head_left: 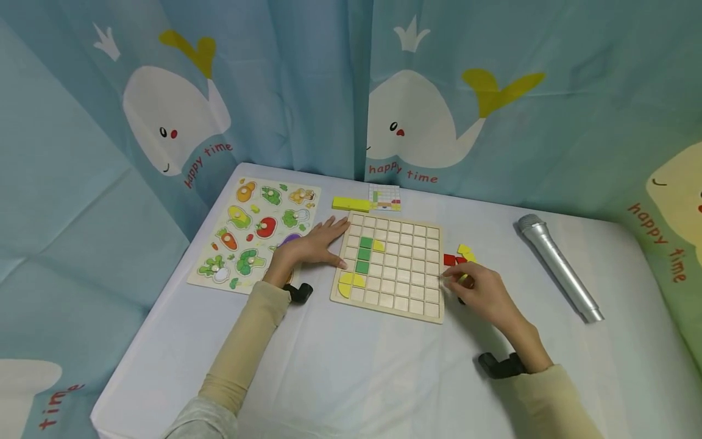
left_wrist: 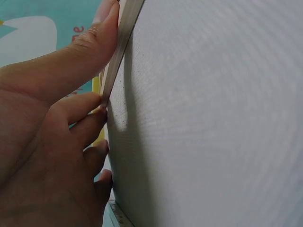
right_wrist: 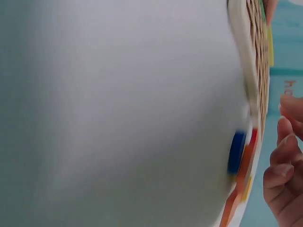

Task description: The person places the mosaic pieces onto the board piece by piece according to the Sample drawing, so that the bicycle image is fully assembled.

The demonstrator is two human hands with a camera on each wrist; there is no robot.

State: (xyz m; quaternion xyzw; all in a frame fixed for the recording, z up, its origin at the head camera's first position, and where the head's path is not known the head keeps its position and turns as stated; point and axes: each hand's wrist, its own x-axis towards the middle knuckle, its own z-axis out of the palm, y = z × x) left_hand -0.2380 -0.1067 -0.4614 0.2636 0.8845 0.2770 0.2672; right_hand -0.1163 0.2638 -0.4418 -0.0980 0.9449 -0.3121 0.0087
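Observation:
A wooden grid board (head_left: pixel 403 259) lies on the white table, with several green tiles (head_left: pixel 362 267) and yellow rounded tiles (head_left: pixel 344 289) in its left part. My left hand (head_left: pixel 314 245) rests at the board's left edge, fingers spread; in the left wrist view the thumb (left_wrist: pixel 90 47) lies against the rim. My right hand (head_left: pixel 485 296) hovers by the right edge, thumb and index fingertips together. Whether a tile is between them cannot be made out. Beside that edge lie loose red tiles (head_left: pixel 450 260) and yellow tiles (head_left: pixel 465 250); the right wrist view shows a blue piece (right_wrist: pixel 236 152).
A vegetable puzzle board (head_left: pixel 258 207) lies at the left, partly behind my left forearm. Behind the grid are a yellow block (head_left: pixel 351 203) and a small pattern card (head_left: pixel 392 204). A silver microphone (head_left: pixel 560 268) lies at the right. Blue whale-print curtains (head_left: pixel 307 79) hang around the table.

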